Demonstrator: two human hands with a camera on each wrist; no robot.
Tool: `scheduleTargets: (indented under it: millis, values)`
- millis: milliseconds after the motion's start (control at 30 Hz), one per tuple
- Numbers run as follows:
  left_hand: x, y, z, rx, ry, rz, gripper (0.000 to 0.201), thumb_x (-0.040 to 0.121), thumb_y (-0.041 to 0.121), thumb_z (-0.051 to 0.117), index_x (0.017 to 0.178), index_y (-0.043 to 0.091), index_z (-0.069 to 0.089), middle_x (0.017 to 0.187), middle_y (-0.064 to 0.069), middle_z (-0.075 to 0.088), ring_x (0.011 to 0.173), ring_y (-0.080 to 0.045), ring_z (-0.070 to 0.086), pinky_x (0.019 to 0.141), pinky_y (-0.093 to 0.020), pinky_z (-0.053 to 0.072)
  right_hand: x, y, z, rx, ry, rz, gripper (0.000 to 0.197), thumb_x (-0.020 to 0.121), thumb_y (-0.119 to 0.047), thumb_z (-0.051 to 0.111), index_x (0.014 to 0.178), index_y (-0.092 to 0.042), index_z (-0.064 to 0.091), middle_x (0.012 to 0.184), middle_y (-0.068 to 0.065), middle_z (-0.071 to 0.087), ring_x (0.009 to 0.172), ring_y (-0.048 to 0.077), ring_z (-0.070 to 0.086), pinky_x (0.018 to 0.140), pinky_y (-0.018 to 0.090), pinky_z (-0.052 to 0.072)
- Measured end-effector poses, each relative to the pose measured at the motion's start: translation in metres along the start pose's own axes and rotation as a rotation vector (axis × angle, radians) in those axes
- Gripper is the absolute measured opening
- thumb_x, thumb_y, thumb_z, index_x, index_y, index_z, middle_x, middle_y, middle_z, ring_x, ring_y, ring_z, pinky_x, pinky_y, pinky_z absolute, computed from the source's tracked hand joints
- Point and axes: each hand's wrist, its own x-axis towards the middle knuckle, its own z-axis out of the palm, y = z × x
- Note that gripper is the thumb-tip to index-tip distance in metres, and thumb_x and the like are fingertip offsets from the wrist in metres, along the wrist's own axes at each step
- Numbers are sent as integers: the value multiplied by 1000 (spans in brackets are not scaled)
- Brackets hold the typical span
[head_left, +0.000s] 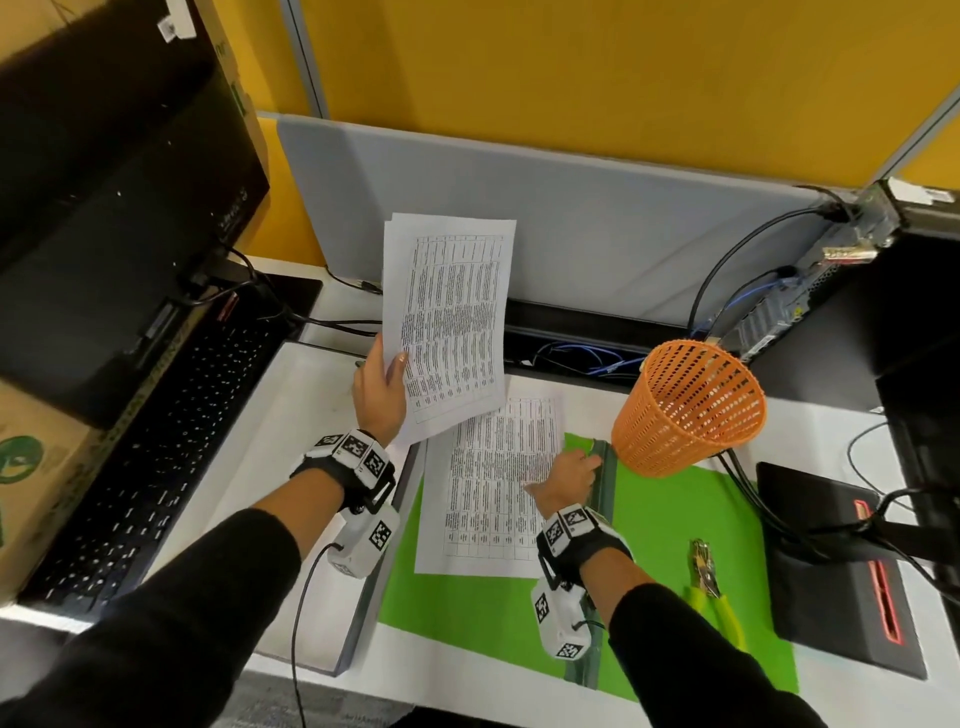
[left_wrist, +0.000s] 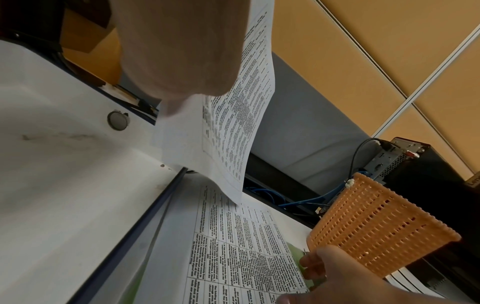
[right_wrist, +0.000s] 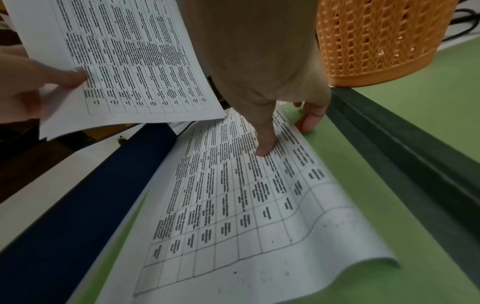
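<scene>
My left hand (head_left: 387, 376) holds a few printed table sheets (head_left: 452, 322) up above the desk, thumb on the front and fingers hidden behind; the left wrist view shows these raised sheets (left_wrist: 233, 123) hanging over the desk. Another printed sheet (head_left: 488, 499) lies on an open green folder (head_left: 675, 545). My right hand (head_left: 571, 470) pinches that flat sheet (right_wrist: 246, 216) at its right edge. Its thumb (right_wrist: 265, 144) presses on top and its fingertips (right_wrist: 310, 121) curl under the edge, next to the folder's dark green spine bar (right_wrist: 415, 154).
An orange mesh basket (head_left: 685, 405) stands just beyond my right hand, touching the folder's far end. A yellow-green handled tool (head_left: 709, 587) lies on the folder. A black keyboard (head_left: 156, 467) and monitor are on the left, a monitor base (head_left: 831, 571) and cables on the right.
</scene>
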Motion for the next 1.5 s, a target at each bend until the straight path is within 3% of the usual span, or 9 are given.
scheduleTargets:
  millis: [267, 400, 567, 700, 900, 967, 1100, 1333, 1500]
  values:
    - [2, 3, 2, 0, -5, 6, 36, 97, 21, 47, 132, 12, 49, 125, -9, 62, 115, -30, 56, 99, -50, 46, 1, 3, -2, 232, -70, 66, 63, 78, -2, 69, 127, 2, 30, 125, 23, 53, 113, 37, 55, 100, 46, 45]
    - [2, 7, 1, 23, 2, 67, 33, 98, 16, 46, 130, 9, 50, 123, -10, 63, 112, -29, 58, 96, -43, 48, 6, 20, -4, 389, 24, -57, 34, 89, -2, 53, 122, -2, 48, 117, 25, 59, 104, 39, 60, 87, 46, 52]
    - [5, 12, 1, 77, 71, 75, 34, 99, 18, 44, 130, 4, 49, 120, -15, 64, 108, -32, 61, 90, -43, 51, 10, 37, -19, 360, 135, -96, 36, 90, 6, 43, 122, -2, 55, 115, 27, 62, 102, 40, 61, 82, 39, 49]
    - [8, 23, -3, 51, 158, 90, 34, 100, 20, 43, 129, 5, 50, 119, -15, 65, 106, -31, 62, 87, -40, 51, 11, 52, -34, 357, 211, -150, 21, 85, 10, 46, 95, 4, 65, 100, 26, 65, 94, 40, 61, 74, 43, 52]
    - [15, 21, -10, -63, 148, -21, 38, 97, 16, 47, 135, 8, 48, 125, -14, 61, 115, -30, 58, 96, -40, 47, 12, 72, -54, 808, 74, -262, 45, 80, 19, 44, 57, -18, 56, 68, 9, 50, 62, 16, 47, 50, 15, 36]
    - [13, 17, -11, -116, 78, -70, 38, 97, 14, 49, 135, 9, 48, 127, -13, 61, 116, -28, 57, 99, -44, 46, 12, 70, -59, 837, -1, -216, 36, 86, 11, 46, 66, -16, 57, 67, 6, 50, 58, 14, 47, 52, 22, 39]
    - [0, 10, -9, -215, -103, -203, 37, 95, 9, 51, 132, 4, 48, 128, -17, 58, 117, -32, 56, 100, -51, 46, 8, 50, -68, 907, -174, -217, 18, 93, -10, 50, 106, -12, 62, 104, 9, 65, 93, 23, 62, 82, 38, 50]
    - [-33, 29, -12, -270, -456, -316, 39, 92, 3, 54, 131, 1, 49, 126, -16, 59, 112, -27, 57, 95, -40, 47, 8, 16, -75, 1015, -193, -167, 29, 91, -14, 55, 119, -7, 59, 121, 14, 63, 111, 32, 58, 100, 48, 44]
    - [-44, 28, -15, -273, -598, -424, 34, 92, 6, 55, 126, 10, 54, 117, -13, 64, 108, -31, 61, 93, -43, 50, -2, 12, -77, 1027, -316, -202, 31, 87, -13, 61, 118, -10, 58, 112, 5, 65, 90, 12, 64, 70, 21, 52]
